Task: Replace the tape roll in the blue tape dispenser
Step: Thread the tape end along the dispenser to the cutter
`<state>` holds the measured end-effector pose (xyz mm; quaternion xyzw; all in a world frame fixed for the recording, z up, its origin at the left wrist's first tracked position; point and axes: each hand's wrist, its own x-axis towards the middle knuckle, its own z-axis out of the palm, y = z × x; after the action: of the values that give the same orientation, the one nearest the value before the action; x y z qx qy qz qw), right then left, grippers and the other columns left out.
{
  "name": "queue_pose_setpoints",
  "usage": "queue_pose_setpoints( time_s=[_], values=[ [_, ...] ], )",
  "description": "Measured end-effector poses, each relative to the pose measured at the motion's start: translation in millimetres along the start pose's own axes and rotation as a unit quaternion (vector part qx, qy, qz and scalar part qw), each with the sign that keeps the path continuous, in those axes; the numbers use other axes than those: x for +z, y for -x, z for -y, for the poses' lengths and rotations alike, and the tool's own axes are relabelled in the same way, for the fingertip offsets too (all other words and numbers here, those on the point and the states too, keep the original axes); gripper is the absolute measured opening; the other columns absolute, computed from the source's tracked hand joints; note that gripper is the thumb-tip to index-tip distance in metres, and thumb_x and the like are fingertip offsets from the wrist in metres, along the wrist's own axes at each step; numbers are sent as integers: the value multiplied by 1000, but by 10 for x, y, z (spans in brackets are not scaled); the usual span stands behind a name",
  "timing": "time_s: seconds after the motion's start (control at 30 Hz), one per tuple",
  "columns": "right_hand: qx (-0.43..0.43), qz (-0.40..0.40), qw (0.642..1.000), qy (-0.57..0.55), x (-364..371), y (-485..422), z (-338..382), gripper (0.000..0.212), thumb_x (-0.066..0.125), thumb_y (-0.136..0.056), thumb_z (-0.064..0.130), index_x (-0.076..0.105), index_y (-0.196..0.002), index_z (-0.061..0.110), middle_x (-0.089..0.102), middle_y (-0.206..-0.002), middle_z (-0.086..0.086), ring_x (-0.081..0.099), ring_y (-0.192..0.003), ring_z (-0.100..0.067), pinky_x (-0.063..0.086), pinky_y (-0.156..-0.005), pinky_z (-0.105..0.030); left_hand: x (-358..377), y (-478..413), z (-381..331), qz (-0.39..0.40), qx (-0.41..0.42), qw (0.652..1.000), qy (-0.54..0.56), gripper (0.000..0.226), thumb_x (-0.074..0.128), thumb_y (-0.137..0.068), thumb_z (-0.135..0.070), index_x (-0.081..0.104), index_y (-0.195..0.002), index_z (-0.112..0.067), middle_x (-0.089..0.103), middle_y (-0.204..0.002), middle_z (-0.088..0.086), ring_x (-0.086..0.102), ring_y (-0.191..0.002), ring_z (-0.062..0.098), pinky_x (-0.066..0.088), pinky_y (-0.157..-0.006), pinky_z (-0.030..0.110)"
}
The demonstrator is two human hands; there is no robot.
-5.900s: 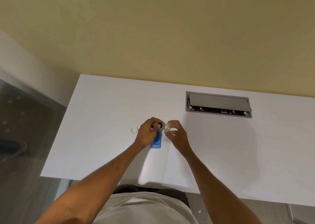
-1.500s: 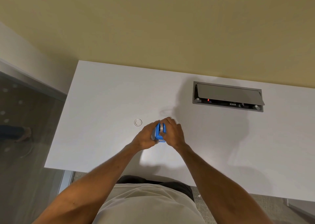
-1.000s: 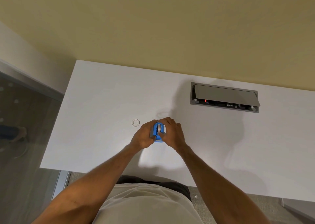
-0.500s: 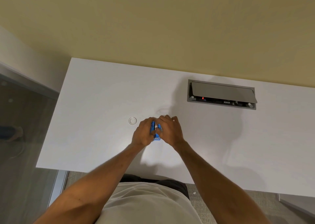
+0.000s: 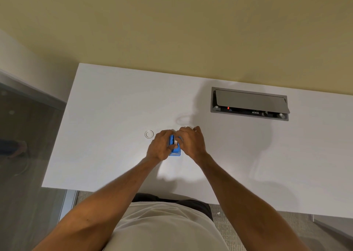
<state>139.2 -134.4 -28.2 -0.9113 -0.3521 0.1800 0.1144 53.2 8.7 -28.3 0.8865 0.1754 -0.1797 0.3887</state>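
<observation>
Two hands meet over the blue tape dispenser (image 5: 175, 148) near the middle of the white desk (image 5: 107, 105). I see my left hand (image 5: 160, 145) curled around the dispenser's left side, fingers wrapped over its far end, clamping the body. My right hand (image 5: 191, 143) covers the right side and the top, its fingers bent down onto the dispenser, so both hands are closed on it. Between the two thumbs a strip of blue shows, with a small white and dark part at its upper end; I cannot tell whether that is the tape roll or the hub. The near end of the dispenser pokes out below the hands, toward me, and appears to rest on the desk.

Just left of my left hand, apart from it, lies a small clear ring (image 5: 149, 134) flat on the desk. Far to the right, well apart from the hands, a grey cable hatch (image 5: 249, 103) is set into the desk with its lid tilted open. The desk's left edge is well away from the ring, and its near edge runs close to my torso. Bare surface lies open on every side of the hands.
</observation>
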Motion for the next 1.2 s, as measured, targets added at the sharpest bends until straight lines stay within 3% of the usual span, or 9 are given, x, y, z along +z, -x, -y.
queue_pose_setpoints(
  time_s=[0.4,0.5,0.6,1.03,1.2],
  values=[
    [-45,-5,998,40,-18,48,-2,29,48,-104,40,69,-114,21,73,-99,2,64,-90,-20,44,-94,-35,-30,4,4,1,9,1000,6,44,71,-94,-25,62,-136,-16,68,-136,3,60,-129,26,53,-106,48],
    [-52,-11,998,40,-13,46,7,29,52,-104,38,71,-106,17,73,-94,-3,65,-87,-23,44,-90,-36,-20,9,-4,-1,6,1000,-1,41,71,-95,-26,63,-133,-14,70,-131,4,62,-124,27,54,-105,47],
    [-52,5,997,54,-3,15,14,30,49,-105,42,69,-109,19,73,-101,-1,64,-92,-20,42,-93,-33,4,38,2,-2,5,1000,-6,38,69,-96,-26,61,-131,-13,69,-128,4,62,-121,27,54,-102,47],
    [-41,-31,998,-36,-20,74,-19,25,61,-101,34,71,-115,16,75,-99,-4,68,-91,-23,49,-93,-39,-28,49,-9,-4,11,1000,-18,41,66,-99,-38,61,-133,-16,69,-130,3,61,-123,26,55,-99,48],
    [-40,-20,999,-23,-16,63,-22,26,55,-103,38,70,-114,20,74,-101,0,66,-93,-20,46,-95,-35,-23,54,-7,-1,5,1000,-13,41,66,-100,-37,60,-135,-15,68,-132,3,59,-126,26,54,-102,48]
  ],
)
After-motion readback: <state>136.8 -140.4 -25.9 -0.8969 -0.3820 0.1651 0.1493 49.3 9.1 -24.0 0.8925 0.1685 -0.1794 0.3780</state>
